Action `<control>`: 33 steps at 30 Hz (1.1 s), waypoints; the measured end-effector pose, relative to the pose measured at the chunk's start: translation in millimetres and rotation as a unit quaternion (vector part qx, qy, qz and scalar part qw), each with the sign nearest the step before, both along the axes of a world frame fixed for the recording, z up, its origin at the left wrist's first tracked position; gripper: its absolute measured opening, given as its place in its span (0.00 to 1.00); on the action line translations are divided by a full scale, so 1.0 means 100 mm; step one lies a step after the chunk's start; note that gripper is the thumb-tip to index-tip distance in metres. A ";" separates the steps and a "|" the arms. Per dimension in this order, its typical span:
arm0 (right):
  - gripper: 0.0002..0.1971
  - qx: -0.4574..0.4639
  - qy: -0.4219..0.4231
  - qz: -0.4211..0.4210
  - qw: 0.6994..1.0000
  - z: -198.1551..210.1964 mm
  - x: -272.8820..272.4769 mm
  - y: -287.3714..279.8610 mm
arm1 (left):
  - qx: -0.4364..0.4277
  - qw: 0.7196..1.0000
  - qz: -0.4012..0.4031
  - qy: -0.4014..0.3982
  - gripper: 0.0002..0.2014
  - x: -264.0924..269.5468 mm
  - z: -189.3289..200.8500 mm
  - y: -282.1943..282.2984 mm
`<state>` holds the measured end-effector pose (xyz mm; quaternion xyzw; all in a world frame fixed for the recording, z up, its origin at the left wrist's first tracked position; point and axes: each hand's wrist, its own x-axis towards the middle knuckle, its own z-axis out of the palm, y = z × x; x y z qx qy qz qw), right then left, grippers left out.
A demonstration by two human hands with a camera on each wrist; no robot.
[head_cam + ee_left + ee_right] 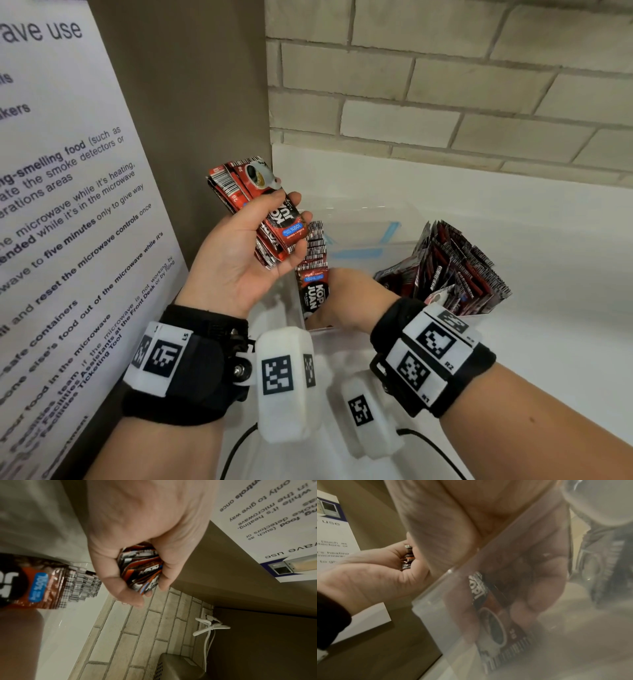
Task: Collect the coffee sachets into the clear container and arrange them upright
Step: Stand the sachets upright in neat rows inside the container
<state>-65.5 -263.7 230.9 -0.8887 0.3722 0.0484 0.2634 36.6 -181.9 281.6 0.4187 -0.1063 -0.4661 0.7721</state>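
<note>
A row of coffee sachets (313, 260) already stands upright along the left wall of the clear container (363, 219), which sits on the white worktop (565, 274) near its back left corner. The right hand (346, 298) reaches inside, fingers curled round the front sachet (496, 622) of that row. The left hand (236, 253) hovers above, clutching a thick bundle of sachets (253, 202) not yet placed. More sachets (452, 270) lean in a loose heap at the container's right side, so roughly half the job looks left.
</note>
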 end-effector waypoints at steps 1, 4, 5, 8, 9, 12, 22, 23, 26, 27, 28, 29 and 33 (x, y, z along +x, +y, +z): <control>0.20 0.000 -0.002 -0.004 1.000 -0.01 0.01 0.00 | 0.000 1.000 0.001 0.000 0.02 0.00 0.00 0.00; 0.25 0.004 0.001 -0.020 1.000 -0.03 0.01 0.00 | -0.002 1.000 -0.001 0.003 0.04 0.00 0.00 0.00; 0.26 0.009 0.001 -0.023 1.000 -0.04 0.01 0.00 | -0.002 1.000 -0.002 0.005 0.06 0.00 -0.01 0.00; 0.27 0.021 -0.001 -0.031 0.999 -0.06 0.00 -0.01 | 0.000 1.000 0.000 0.004 0.08 0.01 -0.01 0.00; 0.27 0.022 0.000 -0.034 0.999 -0.06 0.01 -0.01 | 0.000 1.000 -0.001 0.003 0.07 0.01 -0.02 0.00; 0.24 0.032 0.001 -0.035 0.999 -0.06 0.02 -0.01 | 0.000 1.000 -0.003 0.002 0.05 0.01 -0.02 0.00; 0.17 0.037 -0.023 -0.027 0.999 0.16 -0.09 0.08 | 0.012 1.000 -0.017 -0.010 0.01 -0.01 -0.04 -0.01; 0.16 0.037 -0.034 -0.027 0.998 0.22 -0.13 0.09 | 0.009 1.000 -0.019 -0.005 0.01 0.00 -0.04 -0.01; 0.21 0.027 -0.084 -0.037 0.995 0.40 -0.21 0.10 | 0.002 1.000 -0.016 0.014 0.04 0.02 -0.03 0.01; 0.24 0.020 -0.128 -0.052 0.990 0.44 -0.24 0.10 | 0.004 1.000 -0.017 0.015 0.05 0.03 -0.03 0.01; 0.25 0.015 -0.187 -0.071 0.980 0.49 -0.26 0.10 | 0.009 1.000 -0.018 0.009 0.04 0.03 -0.03 0.01; 0.23 0.020 -0.257 -0.090 0.962 0.53 -0.27 0.10 | 0.017 1.000 -0.020 -0.004 0.04 0.02 -0.03 0.01; 0.15 0.144 -0.416 -0.134 0.888 0.64 -0.29 0.16 | 0.008 0.998 -0.029 -0.054 0.03 -0.04 -0.03 0.01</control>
